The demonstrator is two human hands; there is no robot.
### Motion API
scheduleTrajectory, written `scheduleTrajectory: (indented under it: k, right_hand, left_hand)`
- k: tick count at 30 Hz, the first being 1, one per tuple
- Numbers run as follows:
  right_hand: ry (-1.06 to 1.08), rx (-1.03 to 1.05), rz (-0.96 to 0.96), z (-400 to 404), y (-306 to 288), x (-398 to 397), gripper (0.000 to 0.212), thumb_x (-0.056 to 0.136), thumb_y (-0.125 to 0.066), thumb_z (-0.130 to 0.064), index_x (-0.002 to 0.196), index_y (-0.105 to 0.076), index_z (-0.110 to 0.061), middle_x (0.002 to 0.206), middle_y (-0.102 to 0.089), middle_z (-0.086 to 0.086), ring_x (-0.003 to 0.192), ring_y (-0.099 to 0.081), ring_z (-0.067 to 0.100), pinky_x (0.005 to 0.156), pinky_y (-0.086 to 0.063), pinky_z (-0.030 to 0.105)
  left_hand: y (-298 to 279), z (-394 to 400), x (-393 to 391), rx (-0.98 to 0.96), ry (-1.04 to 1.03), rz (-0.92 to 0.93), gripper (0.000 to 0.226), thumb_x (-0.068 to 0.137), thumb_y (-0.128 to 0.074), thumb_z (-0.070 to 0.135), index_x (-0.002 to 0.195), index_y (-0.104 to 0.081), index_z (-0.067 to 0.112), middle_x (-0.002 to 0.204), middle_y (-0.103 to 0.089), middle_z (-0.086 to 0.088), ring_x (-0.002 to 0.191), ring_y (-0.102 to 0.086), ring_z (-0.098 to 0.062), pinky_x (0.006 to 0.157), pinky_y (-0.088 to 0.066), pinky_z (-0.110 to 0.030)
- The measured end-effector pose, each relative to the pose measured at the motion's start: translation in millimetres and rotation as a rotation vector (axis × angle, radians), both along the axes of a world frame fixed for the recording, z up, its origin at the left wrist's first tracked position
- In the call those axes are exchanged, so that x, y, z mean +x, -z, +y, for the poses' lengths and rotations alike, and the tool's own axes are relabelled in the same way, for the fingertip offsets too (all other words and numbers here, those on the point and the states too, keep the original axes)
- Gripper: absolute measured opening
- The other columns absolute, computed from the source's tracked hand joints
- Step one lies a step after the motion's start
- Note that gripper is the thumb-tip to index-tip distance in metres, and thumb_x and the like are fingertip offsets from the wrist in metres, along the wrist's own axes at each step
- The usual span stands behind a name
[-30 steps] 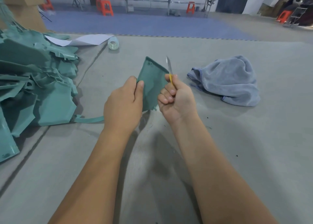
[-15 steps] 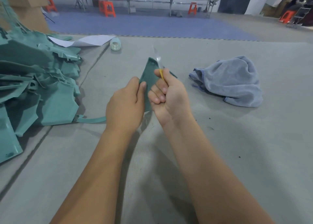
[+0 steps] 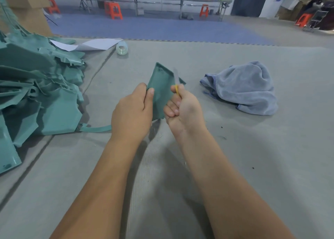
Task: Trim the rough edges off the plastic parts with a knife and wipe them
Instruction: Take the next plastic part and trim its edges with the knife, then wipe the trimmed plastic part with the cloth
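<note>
Grey felt work surface (image 3: 235, 166) | flat teal plastic part (image 3: 160, 86) is held above it, gripped at its near-left edge by left hand (image 3: 132, 112) | yellow-handled knife (image 3: 176, 81) is clenched in right hand (image 3: 182, 108), blurred blade laid along the part's right edge, long axis running away from the person | blue-grey cloth (image 3: 242, 88) lies to the right, nearer the right hand.

Knife (image 3: 175, 76) blade motion-blurred – handle hidden inside right hand (image 3: 182, 108).

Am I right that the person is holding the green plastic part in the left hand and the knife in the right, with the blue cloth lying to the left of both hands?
Not quite: the head view shows the blue cloth lying to the right of the hands. The rest holds: the left hand holds the green plastic part and the right hand grips the knife.
</note>
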State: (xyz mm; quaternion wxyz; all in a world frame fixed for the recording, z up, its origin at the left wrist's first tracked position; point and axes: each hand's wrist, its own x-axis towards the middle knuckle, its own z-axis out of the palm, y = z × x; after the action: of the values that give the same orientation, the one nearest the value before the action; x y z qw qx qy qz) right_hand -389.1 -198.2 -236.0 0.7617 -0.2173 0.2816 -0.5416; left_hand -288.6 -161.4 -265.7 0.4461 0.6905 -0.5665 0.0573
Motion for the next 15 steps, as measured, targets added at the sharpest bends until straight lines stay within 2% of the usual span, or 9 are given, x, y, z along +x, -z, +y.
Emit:
scheduleTrajectory:
  k: [5,7,9,11,13,15]
  right_hand:
    - [-0.073,-0.149,-0.089,15,-10,16,0.03,0.104,-0.038,-0.015,0.079,-0.051,-0.005,0.038,-0.026,-0.007,0.03,-0.02,0.005,0.032,-0.021,0.018]
    - [-0.02,-0.126,-0.128,9,-8,8,0.028,0.103,-0.04,-0.016,0.08,-0.052,-0.007,0.04,-0.025,-0.006,0.032,-0.02,0.006,0.033,-0.02,0.019]
    - [0.108,-0.07,-0.042,-3,-2,-8,0.027,0.101,-0.042,-0.019,0.081,-0.055,-0.008,0.044,-0.027,-0.005,0.035,-0.02,0.007,0.035,-0.019,0.02]
    - [0.282,-0.038,0.262,-16,7,-27,0.028,0.101,-0.044,-0.022,0.08,-0.059,-0.01,0.05,-0.034,-0.002,0.042,-0.026,0.012,0.041,-0.024,0.024]
    - [0.415,-0.101,0.757,-27,17,-45,0.032,0.101,-0.04,-0.025,0.075,-0.056,-0.014,0.06,-0.044,-0.001,0.058,-0.039,0.018,0.054,-0.031,0.028]
    - [0.418,-0.22,1.263,-32,27,-56,0.034,0.102,-0.034,-0.029,0.084,-0.059,-0.015,0.081,-0.058,0.002,0.082,-0.051,0.026,0.066,-0.037,0.032]
  left_hand:
    - [1,2,-1,-0.019,0.039,0.058,0.037,0.1,-0.037,0.039,0.07,-0.031,0.019,0.055,-0.047,-0.001,0.053,-0.046,-0.024,0.049,-0.034,-0.037]
    - [0,3,-1,-0.018,0.044,0.023,0.035,0.101,-0.035,0.039,0.073,-0.033,0.018,0.057,-0.047,-0.001,0.055,-0.046,-0.026,0.049,-0.034,-0.037]
    - [-1,3,-1,-0.005,0.031,-0.008,0.034,0.101,-0.033,0.04,0.075,-0.032,0.019,0.059,-0.046,-0.002,0.057,-0.046,-0.03,0.049,-0.032,-0.037]
    - [-1,3,0,0.007,0.014,-0.031,0.033,0.101,-0.032,0.041,0.076,-0.03,0.019,0.058,-0.044,-0.001,0.057,-0.045,-0.03,0.049,-0.028,-0.035]
    - [-2,3,-1,0.003,0.003,-0.075,0.034,0.101,-0.032,0.041,0.076,-0.031,0.018,0.057,-0.041,0.002,0.055,-0.044,-0.028,0.048,-0.026,-0.034]
    - [-3,4,-2,-0.018,-0.007,-0.122,0.033,0.102,-0.033,0.039,0.077,-0.033,0.017,0.056,-0.039,0.005,0.052,-0.041,-0.023,0.047,-0.023,-0.032]
